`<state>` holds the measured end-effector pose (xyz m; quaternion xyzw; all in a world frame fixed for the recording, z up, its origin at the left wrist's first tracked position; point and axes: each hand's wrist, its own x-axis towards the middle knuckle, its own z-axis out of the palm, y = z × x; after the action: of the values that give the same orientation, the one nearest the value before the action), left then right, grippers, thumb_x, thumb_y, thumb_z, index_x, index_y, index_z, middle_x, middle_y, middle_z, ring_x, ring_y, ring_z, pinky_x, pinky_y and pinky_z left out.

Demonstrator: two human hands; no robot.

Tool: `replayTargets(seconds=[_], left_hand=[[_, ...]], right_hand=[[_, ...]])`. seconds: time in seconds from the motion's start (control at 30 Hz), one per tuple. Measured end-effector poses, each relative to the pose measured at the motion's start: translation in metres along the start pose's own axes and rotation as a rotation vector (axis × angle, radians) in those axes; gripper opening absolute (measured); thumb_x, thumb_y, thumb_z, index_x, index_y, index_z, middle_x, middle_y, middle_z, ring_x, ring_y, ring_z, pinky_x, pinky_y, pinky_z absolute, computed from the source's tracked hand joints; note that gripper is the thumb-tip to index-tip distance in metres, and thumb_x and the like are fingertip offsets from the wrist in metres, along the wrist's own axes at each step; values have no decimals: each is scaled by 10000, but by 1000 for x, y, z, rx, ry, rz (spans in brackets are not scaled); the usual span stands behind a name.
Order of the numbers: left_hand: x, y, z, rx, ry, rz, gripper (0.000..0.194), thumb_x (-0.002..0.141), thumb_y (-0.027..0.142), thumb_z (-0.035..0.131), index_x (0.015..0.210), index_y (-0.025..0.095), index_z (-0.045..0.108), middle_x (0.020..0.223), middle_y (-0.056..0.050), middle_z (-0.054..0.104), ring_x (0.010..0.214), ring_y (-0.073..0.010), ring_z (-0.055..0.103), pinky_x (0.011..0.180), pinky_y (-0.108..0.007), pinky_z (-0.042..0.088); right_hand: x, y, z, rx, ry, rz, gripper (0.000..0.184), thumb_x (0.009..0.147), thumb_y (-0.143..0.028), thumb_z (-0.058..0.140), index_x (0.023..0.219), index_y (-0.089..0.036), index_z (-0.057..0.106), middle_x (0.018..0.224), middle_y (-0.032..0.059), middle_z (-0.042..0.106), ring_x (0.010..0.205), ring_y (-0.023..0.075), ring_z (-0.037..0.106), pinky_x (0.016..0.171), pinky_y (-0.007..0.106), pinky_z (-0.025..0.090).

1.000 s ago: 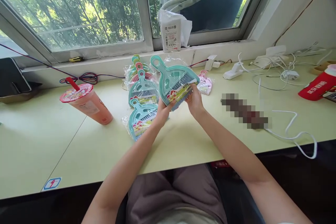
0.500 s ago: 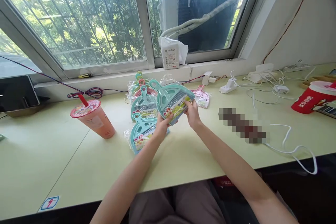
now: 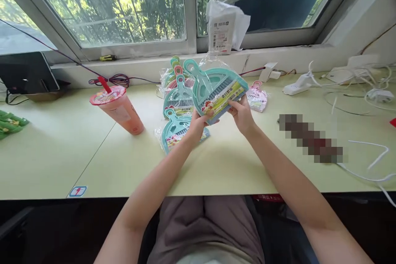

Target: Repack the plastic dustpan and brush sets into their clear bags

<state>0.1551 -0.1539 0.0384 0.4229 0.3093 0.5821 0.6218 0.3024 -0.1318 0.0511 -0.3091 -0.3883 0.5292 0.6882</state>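
Left hand (image 3: 198, 127) and right hand (image 3: 243, 116): each grip pinching lower edge of bagged teal dustpan set (image 3: 213, 88), tilted, raised over worktop (image 3: 229, 161). Behind: more bagged dustpan sets (image 3: 179, 98); farther, white box (image 3: 220, 35) on sill (image 3: 139, 61).

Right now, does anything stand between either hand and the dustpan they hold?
Only its clear wrap: the left hand and right hand both grip the dustpan near its lower edge. Nothing else visible comes between.
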Motion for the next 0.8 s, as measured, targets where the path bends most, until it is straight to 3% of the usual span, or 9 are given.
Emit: replayTargets(seconds=[0.33,0.63,0.8], left_hand=[[0,2,-12,66,-61,-29,684,614,317,828,1213,261,503,1203,-72,632,1128,-317,591,878,-538,555],[-3,-7,-5,72,-88,-64,688,643,255,807,1246,255,477,1277,-94,595,1200,-335,548,908,-541,538],[-10,-8,5,75,-245,-137,616,692,371,785,1228,229,518,1287,-133,589,1198,-360,560,888,-517,532]], right_hand=[[-1,6,-5,-55,-22,15,541,677,-158,726,1140,-319,495,1015,-31,683,1041,210,623,833,425,575],[3,13,-11,-124,52,-54,455,732,-223,710,1132,-320,517,1102,-10,660,1078,192,624,829,373,582],[-1,9,-7,-117,72,-124,498,720,-229,707,1171,-321,516,1137,5,652,1065,191,634,837,367,579]])
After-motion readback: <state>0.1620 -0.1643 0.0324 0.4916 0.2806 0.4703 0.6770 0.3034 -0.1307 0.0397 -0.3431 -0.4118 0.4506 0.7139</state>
